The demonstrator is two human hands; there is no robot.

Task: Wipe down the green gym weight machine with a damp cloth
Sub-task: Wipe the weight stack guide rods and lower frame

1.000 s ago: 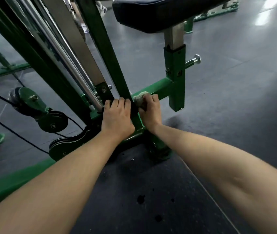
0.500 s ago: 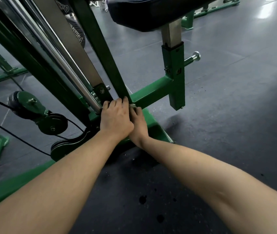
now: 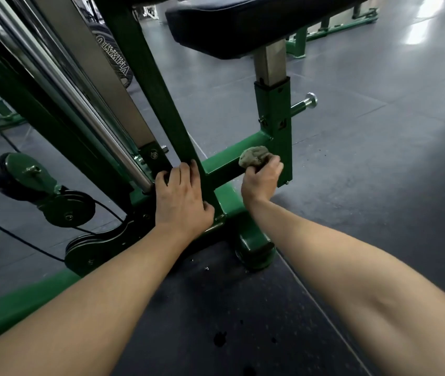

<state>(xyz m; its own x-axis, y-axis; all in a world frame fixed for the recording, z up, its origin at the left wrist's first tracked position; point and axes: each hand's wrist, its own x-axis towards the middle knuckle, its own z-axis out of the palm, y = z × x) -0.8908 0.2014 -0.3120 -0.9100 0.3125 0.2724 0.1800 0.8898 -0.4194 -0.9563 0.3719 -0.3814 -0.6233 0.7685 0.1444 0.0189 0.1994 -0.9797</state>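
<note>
The green weight machine (image 3: 156, 85) fills the left and centre, with a slanted upright and a low horizontal bar (image 3: 225, 161) running to the seat post. My right hand (image 3: 262, 180) grips a balled, dirty grey cloth (image 3: 253, 156) and presses it on that bar, close to the seat post (image 3: 274, 123). My left hand (image 3: 182, 198) rests at the foot of the slanted upright, fingers curled round its edge beside the chrome guide rods (image 3: 80, 104).
A black padded seat (image 3: 243, 25) overhangs the bar. A steel adjusting pin (image 3: 305, 103) sticks out to the right of the post. Black pulleys (image 3: 66, 206) and cables lie low on the left. Dark rubber floor (image 3: 365, 172) spreads to the right, with another green frame (image 3: 324, 25) far behind.
My right hand with the cloth has slid right along the horizontal bar, from beside my left hand to near the seat post. My left hand has stayed at the upright's base.
</note>
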